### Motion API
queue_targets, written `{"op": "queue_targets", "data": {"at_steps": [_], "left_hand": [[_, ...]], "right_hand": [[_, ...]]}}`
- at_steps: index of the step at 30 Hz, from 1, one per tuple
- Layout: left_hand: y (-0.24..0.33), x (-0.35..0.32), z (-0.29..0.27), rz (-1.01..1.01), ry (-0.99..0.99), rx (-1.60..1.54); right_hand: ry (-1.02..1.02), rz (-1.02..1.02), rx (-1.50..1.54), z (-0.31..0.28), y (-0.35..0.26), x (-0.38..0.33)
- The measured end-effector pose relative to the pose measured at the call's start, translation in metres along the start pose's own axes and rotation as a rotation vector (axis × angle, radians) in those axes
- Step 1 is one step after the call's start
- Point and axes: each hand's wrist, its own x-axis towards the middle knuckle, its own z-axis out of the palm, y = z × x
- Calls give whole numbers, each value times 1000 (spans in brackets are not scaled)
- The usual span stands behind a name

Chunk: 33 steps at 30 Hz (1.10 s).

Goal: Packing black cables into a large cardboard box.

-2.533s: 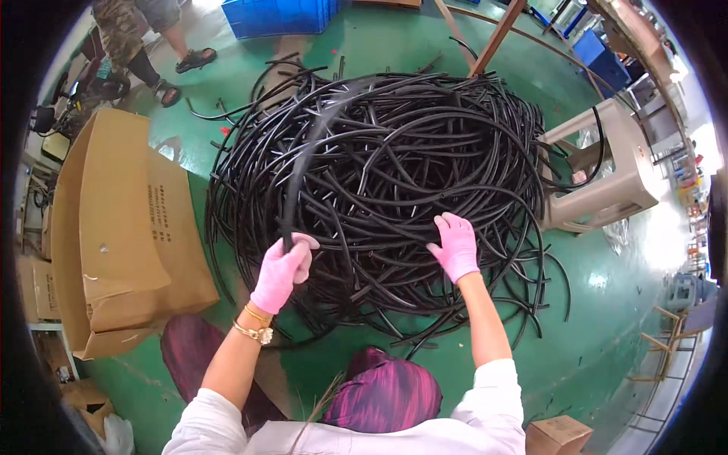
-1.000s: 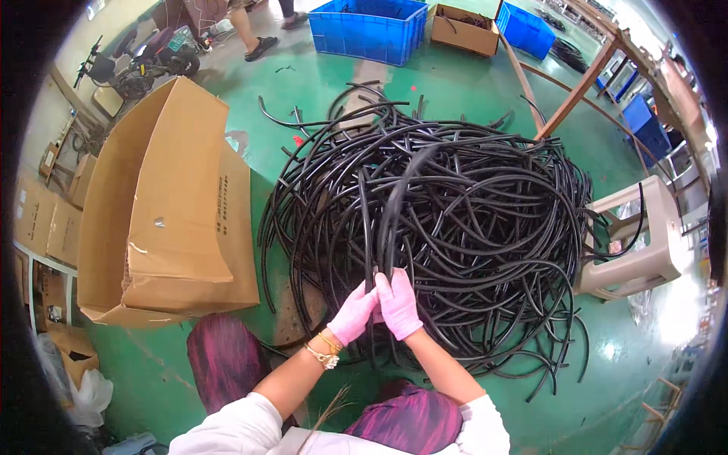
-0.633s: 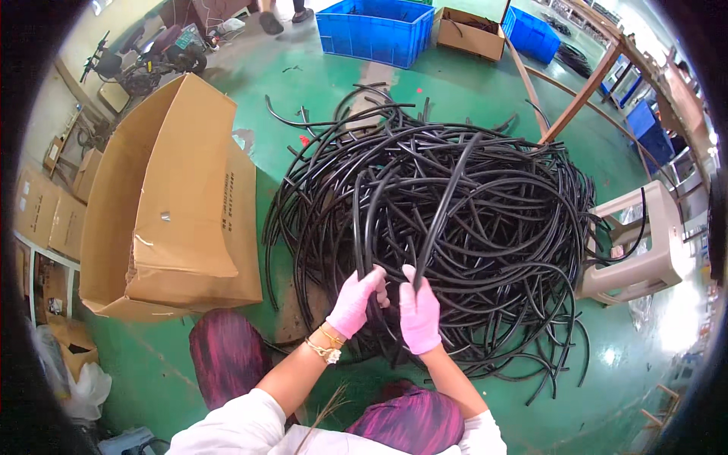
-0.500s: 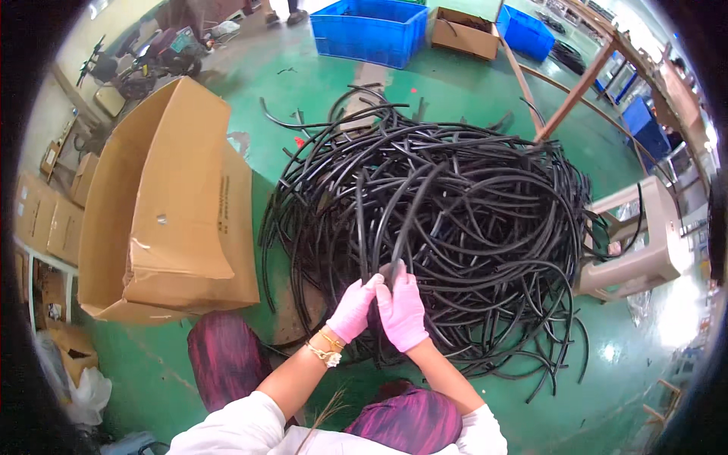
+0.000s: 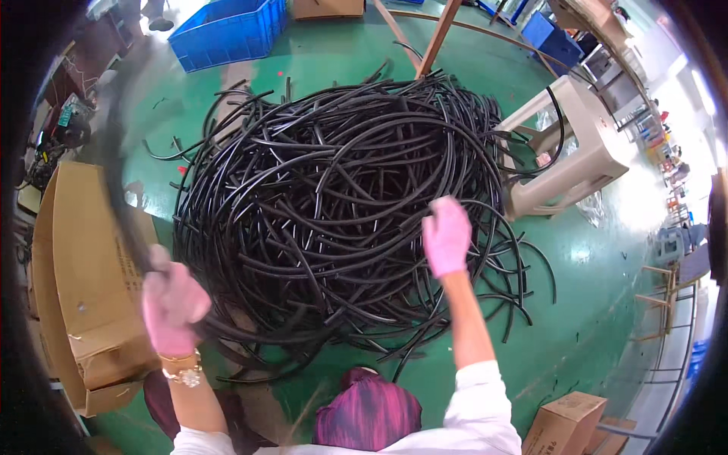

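Observation:
A large heap of black hoses (image 5: 341, 197), cut in curved lengths, lies tangled on the green floor. At its left side, my left hand (image 5: 173, 307) in a pink glove is closed around a raised black hose (image 5: 114, 167); motion smears it, and I cannot tell whether it is more than one. The upper part of this hose rises past the cardboard box at the left. Over the right part of the heap, my right hand (image 5: 446, 239), also gloved in pink, has its fingers bent down among the hoses. Its fingertips are hidden, and what they grip cannot be made out.
A tall open cardboard box (image 5: 98, 273) stands at the left. Beyond the heap are a blue crate (image 5: 227, 38) and a wooden post (image 5: 438, 38). A beige plastic stool (image 5: 565, 155) lies on its side at the right, a smaller carton (image 5: 565, 425) at the lower right.
My hands, together at the near side of the heap before, have parted. The left has swung left with the hose; the right has moved right over the heap. The view has turned right.

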Motion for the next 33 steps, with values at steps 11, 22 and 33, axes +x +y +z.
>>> {"op": "queue_targets", "data": {"at_steps": [11,22,33], "left_hand": [[-80,-29,-50,-226,397,-351],[-87,-38,-33,-220,722,-37],[-90,-33,-39,-70,615,-187]], "right_hand": [[-97,-352,-280,-2,91,70],[-106,-200,-478,79,74,221],[-27,-242,166,-74,1,256]]}}
